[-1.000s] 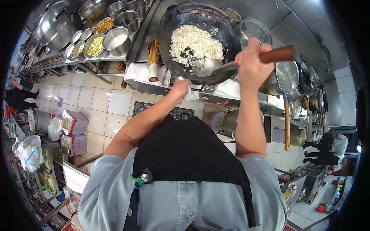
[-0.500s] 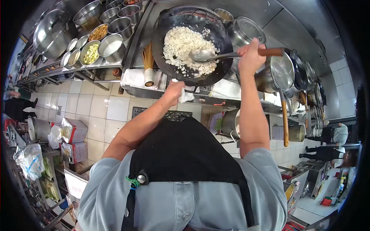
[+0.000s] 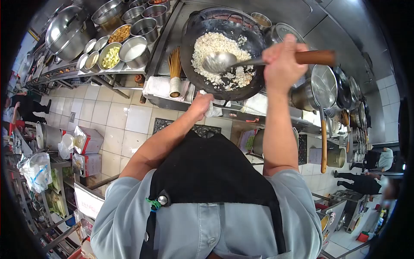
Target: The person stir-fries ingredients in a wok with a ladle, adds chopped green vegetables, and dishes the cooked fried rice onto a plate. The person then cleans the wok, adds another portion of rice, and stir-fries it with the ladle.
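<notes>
Fried rice (image 3: 215, 45) lies spread over the middle of a dark wok (image 3: 254, 82) on the stove. My right hand (image 3: 284, 62) is closed round the handle of a metal ladle (image 3: 220, 63), whose wooden end sticks out to the right. The ladle's bowl is over the rice, at its near left part; whether it touches cannot be told. At the wok's near rim my left hand (image 3: 202, 106) is closed on a white cloth (image 3: 214, 110), with the wok's handle beside or under it. A bamboo brush (image 3: 174, 69) stands left of the wok.
Steel bowls sit at the upper left, one with pale yellow cubes (image 3: 112, 58), one with white liquid (image 3: 133, 49). Folded towels (image 3: 161, 87) lie along the stove's front edge. A strainer (image 3: 324, 84) rests on a pot at the right. Other people (image 3: 362, 183) stand far right.
The ladle has lifted out of the rice and its bowl has swung left, its rounded side showing more. My right hand has risen toward the camera. The whole view has shifted slightly.
</notes>
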Action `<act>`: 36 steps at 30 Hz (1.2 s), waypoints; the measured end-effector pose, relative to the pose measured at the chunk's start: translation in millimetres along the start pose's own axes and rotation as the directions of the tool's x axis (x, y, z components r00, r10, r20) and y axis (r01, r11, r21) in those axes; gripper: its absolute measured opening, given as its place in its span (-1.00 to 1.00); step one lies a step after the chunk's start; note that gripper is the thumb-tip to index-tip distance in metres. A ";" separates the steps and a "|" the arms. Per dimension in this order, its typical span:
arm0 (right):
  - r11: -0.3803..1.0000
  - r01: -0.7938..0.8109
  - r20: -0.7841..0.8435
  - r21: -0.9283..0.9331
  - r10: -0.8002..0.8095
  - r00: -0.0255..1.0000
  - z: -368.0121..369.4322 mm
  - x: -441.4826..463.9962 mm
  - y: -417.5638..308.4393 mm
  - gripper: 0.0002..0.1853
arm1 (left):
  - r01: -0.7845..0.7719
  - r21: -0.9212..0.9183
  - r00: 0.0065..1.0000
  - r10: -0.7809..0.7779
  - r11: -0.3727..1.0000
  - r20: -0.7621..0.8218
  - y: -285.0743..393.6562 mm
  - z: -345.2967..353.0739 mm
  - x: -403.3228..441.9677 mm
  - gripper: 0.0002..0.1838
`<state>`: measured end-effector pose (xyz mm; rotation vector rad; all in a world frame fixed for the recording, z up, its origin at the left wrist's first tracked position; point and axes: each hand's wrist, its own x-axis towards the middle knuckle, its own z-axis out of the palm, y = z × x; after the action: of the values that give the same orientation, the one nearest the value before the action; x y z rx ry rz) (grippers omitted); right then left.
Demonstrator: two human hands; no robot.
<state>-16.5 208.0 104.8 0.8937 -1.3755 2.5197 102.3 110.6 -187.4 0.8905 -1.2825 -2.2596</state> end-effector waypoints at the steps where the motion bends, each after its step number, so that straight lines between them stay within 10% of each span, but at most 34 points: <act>1: 0.998 0.031 0.024 -0.053 -0.030 0.999 0.3 -7.2 25.9 -0.66 | -0.053 0.009 0.999 0.053 0.999 -0.012 5.8 4.1 -7.9 -0.77; 5: 0.985 -0.104 0.088 -0.137 0.117 0.989 4.6 24.2 66.1 -0.67 | -0.026 0.084 0.999 0.025 0.996 0.021 0.4 -4.0 3.0 -0.70; 7: 0.933 0.090 0.112 -0.349 -0.054 0.992 11.9 48.2 48.5 -0.66 | -0.022 0.028 0.998 0.021 0.999 0.055 6.3 -0.7 -2.2 -0.61; 10: 0.990 0.108 0.106 -0.089 -0.099 0.989 11.5 42.6 15.7 -0.64 | -0.003 0.012 0.999 0.003 1.000 0.033 12.6 1.6 -9.9 -0.56; 17: 0.988 -0.095 0.131 -0.119 0.111 0.985 19.9 49.3 54.6 -0.64 | -0.002 0.086 1.000 0.003 0.996 -0.015 2.6 -4.1 1.7 -0.55; 21: 0.996 0.052 0.055 0.072 -0.056 0.997 25.2 20.8 50.9 -0.68 | 0.003 0.070 1.000 -0.002 0.998 -0.023 -2.6 -6.6 4.2 -0.60; 25: 0.985 -0.157 0.106 -0.076 0.165 0.981 19.5 33.0 84.8 -0.69 | -0.101 0.146 0.995 0.097 0.984 0.030 -7.5 -8.6 7.4 -0.64; 36: 0.979 0.022 0.058 -0.201 -0.011 0.998 -25.4 14.3 69.2 -0.66 | -0.073 0.056 0.997 0.074 0.996 -0.012 -8.1 -2.2 1.7 -0.74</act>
<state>-65.7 186.3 52.4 0.9372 -1.5989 2.3063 102.4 112.3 -195.8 0.8628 -1.3557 -2.1668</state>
